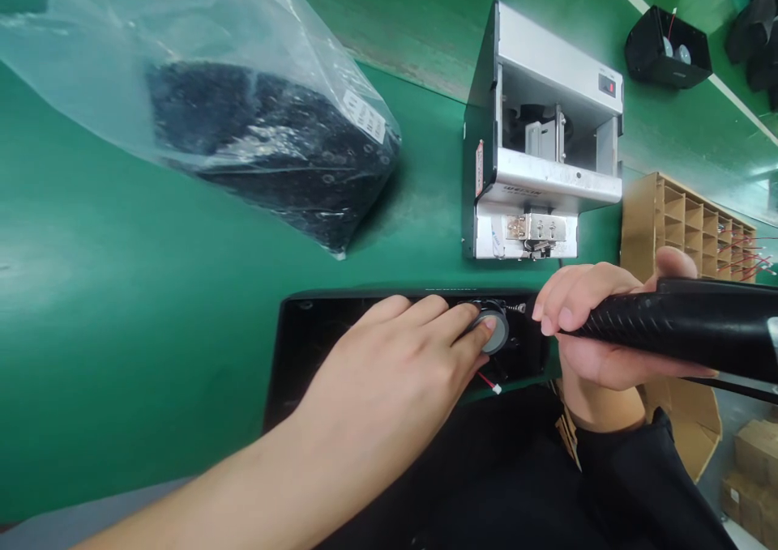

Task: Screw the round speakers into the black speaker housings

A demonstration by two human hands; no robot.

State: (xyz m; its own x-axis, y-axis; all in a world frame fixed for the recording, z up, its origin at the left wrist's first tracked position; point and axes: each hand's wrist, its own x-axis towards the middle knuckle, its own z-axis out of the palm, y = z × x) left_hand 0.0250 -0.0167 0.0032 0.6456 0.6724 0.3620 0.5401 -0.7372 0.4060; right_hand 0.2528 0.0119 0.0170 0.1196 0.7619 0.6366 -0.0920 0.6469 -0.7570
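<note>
Inside a long black plastic housing (288, 347), which lies open side up, sits a small round speaker (498, 338) with a grey face. My left hand (395, 360) reaches over the housing, its fingers closed on the speaker's rim and face. A black electric screwdriver (686, 323) is gripped in my right hand (599, 323), held level and pointing left. Its spring-sleeved tip (518, 309) is beside the speaker's edge; whether it touches a screw cannot be made out. Below the speaker a red wire ends in a white connector (497, 389).
A clear plastic bag (261, 129) of black parts lies on the green table (121, 291). Beyond the housing stands a silver screw feeder (559, 64). To the right are a divided cardboard box (644, 218) and another black housing (674, 72) with round grey parts.
</note>
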